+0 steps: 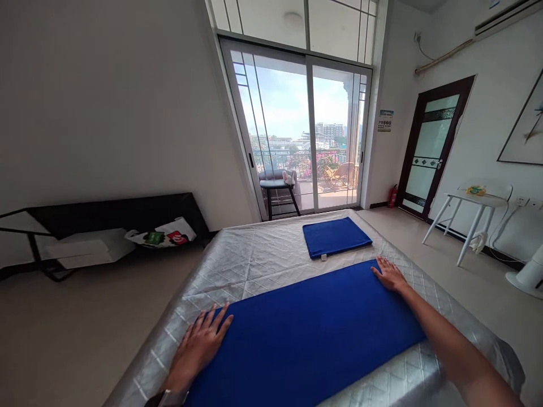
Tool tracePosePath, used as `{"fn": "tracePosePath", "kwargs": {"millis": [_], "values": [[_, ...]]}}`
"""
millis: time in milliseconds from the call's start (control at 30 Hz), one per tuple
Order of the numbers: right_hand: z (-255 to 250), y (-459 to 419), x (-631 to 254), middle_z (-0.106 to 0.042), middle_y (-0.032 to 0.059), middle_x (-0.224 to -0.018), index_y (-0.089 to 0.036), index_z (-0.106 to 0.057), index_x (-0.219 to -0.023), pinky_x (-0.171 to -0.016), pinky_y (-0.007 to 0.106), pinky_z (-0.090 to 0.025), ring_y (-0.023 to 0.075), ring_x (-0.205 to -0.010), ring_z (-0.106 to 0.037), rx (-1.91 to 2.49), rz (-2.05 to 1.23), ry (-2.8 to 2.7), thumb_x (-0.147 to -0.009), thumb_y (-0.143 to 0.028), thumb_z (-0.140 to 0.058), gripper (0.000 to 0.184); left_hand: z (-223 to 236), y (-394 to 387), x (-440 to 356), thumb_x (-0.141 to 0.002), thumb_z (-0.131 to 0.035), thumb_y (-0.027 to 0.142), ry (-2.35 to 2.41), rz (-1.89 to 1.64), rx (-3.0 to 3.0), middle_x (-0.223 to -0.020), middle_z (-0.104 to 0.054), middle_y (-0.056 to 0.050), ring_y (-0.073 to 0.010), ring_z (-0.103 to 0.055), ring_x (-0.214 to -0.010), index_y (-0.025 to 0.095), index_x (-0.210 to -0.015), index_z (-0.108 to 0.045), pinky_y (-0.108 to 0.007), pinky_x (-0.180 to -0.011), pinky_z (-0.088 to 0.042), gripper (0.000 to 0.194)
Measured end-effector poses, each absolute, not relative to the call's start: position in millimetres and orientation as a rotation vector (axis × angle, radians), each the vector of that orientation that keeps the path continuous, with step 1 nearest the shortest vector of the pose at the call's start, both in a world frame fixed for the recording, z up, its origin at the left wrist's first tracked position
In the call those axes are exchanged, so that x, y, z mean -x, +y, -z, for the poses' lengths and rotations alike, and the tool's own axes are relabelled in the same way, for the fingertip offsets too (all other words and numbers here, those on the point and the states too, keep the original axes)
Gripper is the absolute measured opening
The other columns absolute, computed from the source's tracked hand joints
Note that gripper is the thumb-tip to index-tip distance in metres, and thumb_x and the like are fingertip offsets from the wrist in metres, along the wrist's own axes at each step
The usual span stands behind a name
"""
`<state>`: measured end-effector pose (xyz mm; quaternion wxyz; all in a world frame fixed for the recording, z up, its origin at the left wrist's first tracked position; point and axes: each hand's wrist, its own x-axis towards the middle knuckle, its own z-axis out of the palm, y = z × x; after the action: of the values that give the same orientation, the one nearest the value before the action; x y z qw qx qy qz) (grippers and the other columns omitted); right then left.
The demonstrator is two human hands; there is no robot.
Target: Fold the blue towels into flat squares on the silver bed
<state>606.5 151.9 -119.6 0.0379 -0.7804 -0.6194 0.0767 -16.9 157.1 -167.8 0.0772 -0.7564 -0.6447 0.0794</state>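
Observation:
A long blue cloth [309,328] lies flat across the bed, its surface smooth. My left hand [201,342] rests with spread fingers on its far left corner, partly over the quilted cover. On the far right corner lies my right hand [389,274], palm down with the fingers stretched out. Beyond this cloth sits a smaller folded blue cloth [337,236] with a white tag at its near edge. Neither hand touches the folded one. The near left part of the long cloth runs out of the picture.
The bed has a silver-grey quilted cover [246,263]. A black stool [279,186] stands by the sliding glass door [271,118]. To the right are a white chair [470,198], a dark-framed door [436,147] and a fire extinguisher [392,196]. A low black rack [114,215] stands left.

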Motion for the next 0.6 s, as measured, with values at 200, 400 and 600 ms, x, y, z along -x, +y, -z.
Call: {"fn": "tracePosePath", "kwargs": {"millis": [200, 400, 600], "values": [[104.5, 145.7, -599.8, -0.021, 0.0078, -0.168, -0.015, -0.020, -0.161, -0.125, 0.040, -0.010, 0.0204, -0.154, -0.015, 2.406, -0.242, -1.897, -0.101, -0.058, -0.013, 0.074, 151.5, 149.3, -0.5, -0.094, -0.040, 0.030, -1.935, -0.185, 2.261, -0.163, -0.035, -0.007, -0.0328, -0.030, -0.150, 0.030, -0.146, -0.052, -0.053, -0.120, -0.027, 0.053], [89.6, 130.1, -569.4, -0.020, 0.0132, -0.167, -0.008, -0.021, -0.160, -0.125, 0.044, -0.009, 0.0225, -0.155, -0.011, 2.418, -0.131, -1.846, -0.103, -0.046, -0.017, 0.069, 146.5, 150.1, -12.2, -0.099, -0.033, 0.039, -1.974, -0.008, 2.224, -0.162, -0.035, -0.014, -0.0338, -0.037, -0.147, 0.024, -0.153, -0.041, -0.053, -0.117, -0.032, 0.057], [90.9, 105.0, -493.5, -0.020, 0.0091, -0.167, -0.014, -0.026, -0.160, -0.125, 0.045, -0.011, 0.0223, -0.155, -0.014, 2.108, -0.161, -2.181, -0.102, -0.049, -0.021, 0.068, 146.9, 152.3, -11.2, -0.097, -0.035, 0.034, -1.972, 0.105, 2.204, -0.161, -0.037, -0.014, -0.0349, -0.035, -0.148, 0.022, -0.151, -0.044, -0.055, -0.120, -0.027, 0.056]]}}
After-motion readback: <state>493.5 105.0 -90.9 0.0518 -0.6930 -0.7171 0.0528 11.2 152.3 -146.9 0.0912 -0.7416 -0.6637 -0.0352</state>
